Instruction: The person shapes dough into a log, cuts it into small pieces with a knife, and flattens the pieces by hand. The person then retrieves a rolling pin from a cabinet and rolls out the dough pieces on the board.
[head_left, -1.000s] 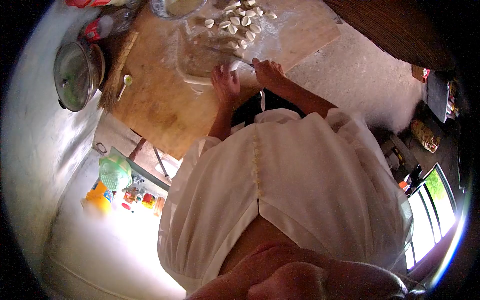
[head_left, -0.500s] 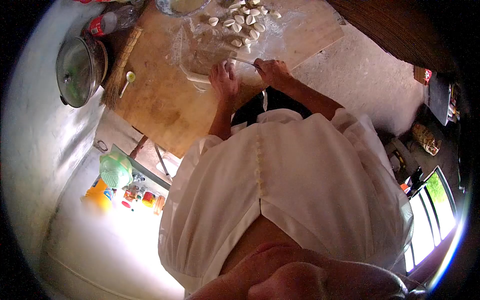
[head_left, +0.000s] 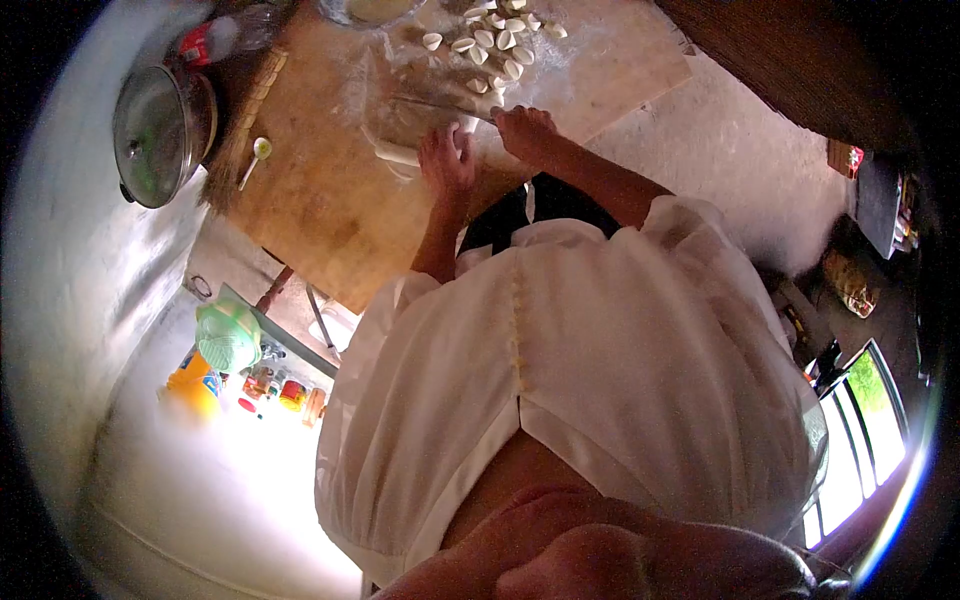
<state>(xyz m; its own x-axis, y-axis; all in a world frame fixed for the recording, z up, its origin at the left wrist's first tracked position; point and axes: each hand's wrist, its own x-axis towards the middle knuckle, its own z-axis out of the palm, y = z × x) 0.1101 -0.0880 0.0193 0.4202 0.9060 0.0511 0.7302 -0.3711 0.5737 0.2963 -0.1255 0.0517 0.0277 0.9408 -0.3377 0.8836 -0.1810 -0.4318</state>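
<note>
My right hand [head_left: 525, 134] is closed around the handle of a knife [head_left: 440, 103], whose blade points left across the floured wooden board [head_left: 310, 220]. Beneath my left hand [head_left: 447, 163] lies a white dough roll [head_left: 397, 154]; the fingers are bent over it and hide its middle. One end of the roll shows to the left of that hand, the other near the knife. Beyond the blade, several small cut dough pieces [head_left: 483, 38] are scattered on the flour.
A bowl [head_left: 372, 10] stands at the board's far edge. To the left are a spoon [head_left: 255, 163], a straw broom [head_left: 235, 150], a lidded pot [head_left: 160, 138] and a plastic bottle with a red label [head_left: 215, 42]. A green basket [head_left: 227, 335] is at lower left.
My right hand has shifted slightly left and up, and the knife blade now reaches further left, beyond the dough roll. My left hand stays on the roll.
</note>
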